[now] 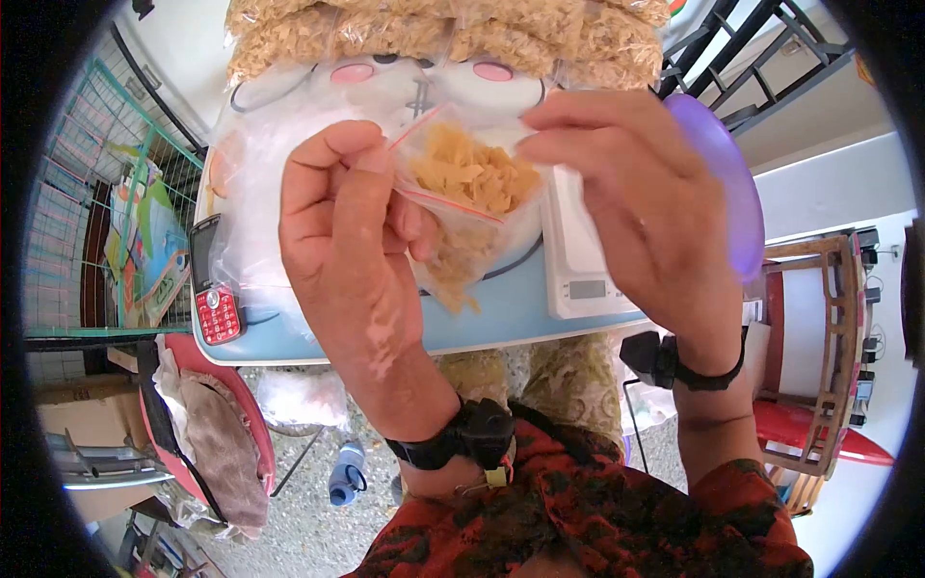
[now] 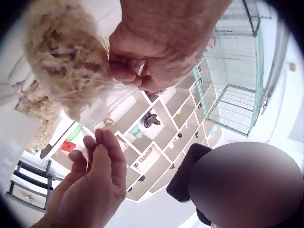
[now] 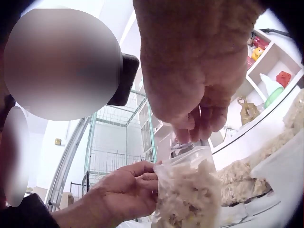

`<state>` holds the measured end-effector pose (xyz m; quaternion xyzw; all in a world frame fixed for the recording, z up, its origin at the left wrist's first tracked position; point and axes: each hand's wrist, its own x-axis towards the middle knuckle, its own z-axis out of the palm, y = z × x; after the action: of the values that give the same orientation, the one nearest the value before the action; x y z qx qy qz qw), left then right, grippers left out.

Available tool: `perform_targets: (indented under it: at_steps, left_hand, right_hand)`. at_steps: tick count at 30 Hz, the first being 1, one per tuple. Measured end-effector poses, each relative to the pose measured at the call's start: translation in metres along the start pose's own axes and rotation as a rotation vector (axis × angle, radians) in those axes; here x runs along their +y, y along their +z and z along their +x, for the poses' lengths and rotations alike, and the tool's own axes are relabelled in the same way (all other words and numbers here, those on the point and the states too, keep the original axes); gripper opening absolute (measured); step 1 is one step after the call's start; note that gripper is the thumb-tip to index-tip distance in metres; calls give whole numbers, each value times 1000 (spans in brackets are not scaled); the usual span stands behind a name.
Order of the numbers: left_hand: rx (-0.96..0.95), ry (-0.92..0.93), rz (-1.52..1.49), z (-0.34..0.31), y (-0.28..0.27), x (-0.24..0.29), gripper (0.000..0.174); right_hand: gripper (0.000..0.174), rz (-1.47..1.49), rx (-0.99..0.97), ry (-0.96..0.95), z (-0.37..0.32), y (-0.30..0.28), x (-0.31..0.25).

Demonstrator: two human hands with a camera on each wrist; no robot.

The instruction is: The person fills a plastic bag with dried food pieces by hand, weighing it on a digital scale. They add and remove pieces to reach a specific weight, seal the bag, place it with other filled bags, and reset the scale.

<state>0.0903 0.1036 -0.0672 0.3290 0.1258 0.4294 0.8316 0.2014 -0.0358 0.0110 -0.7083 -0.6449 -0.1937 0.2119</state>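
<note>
A small clear zip bag (image 1: 469, 178) with a red seal line holds pale yellow dried flakes. My left hand (image 1: 352, 212) pinches it by one side at the seal end, thumb against fingers; the bag hangs from that hand in the left wrist view. My right hand (image 1: 641, 202) is raised on the bag's other side, fingers bent loosely and close to each other. In the right wrist view those fingertips (image 3: 183, 135) hover just above the bag's top edge. Below the right hand, a white digital scale (image 1: 578, 301) lies on the table, partly covered by the hand.
Large bags of similar flakes (image 1: 385, 37) line the table's far side. Clear plastic bags (image 1: 252, 193) are piled on the left, beside a red keypad phone (image 1: 218, 314). A purple rounded object (image 1: 737, 183) stands at the table's right edge. The blue table (image 1: 265, 349) has a rounded front edge.
</note>
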Motion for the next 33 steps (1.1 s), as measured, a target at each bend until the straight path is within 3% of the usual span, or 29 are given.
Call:
perform_targets:
  at_steps: [2, 4, 8, 11, 17, 23, 29, 33]
  left_hand:
    - [30, 46, 31, -1, -2, 5, 14]
    - [53, 126, 6, 0, -5, 8, 17]
    - [28, 236, -72, 1, -10, 11, 19]
    - [-76, 277, -102, 3, -22, 10, 18]
    - [14, 259, -80, 3, -21, 11, 19]
    - [49, 215, -76, 4, -19, 11, 20]
    - [41, 200, -105, 1, -19, 13, 20]
    - [68, 167, -65, 1, -18, 17, 14]
  right_hand:
    - [22, 32, 32, 175, -11, -2, -17]
    - [19, 216, 25, 482, -29, 5, -41]
    - [27, 424, -343, 515, -68, 39, -62]
    - [33, 391, -366, 508, -81, 62, -74]
    - [15, 108, -435, 513, -76, 81, -75]
    - [17, 4, -545, 472, -72, 87, -75]
    - [16, 57, -517, 479, -73, 87, -77]
    - [15, 375, -433, 490, -70, 77, -77]
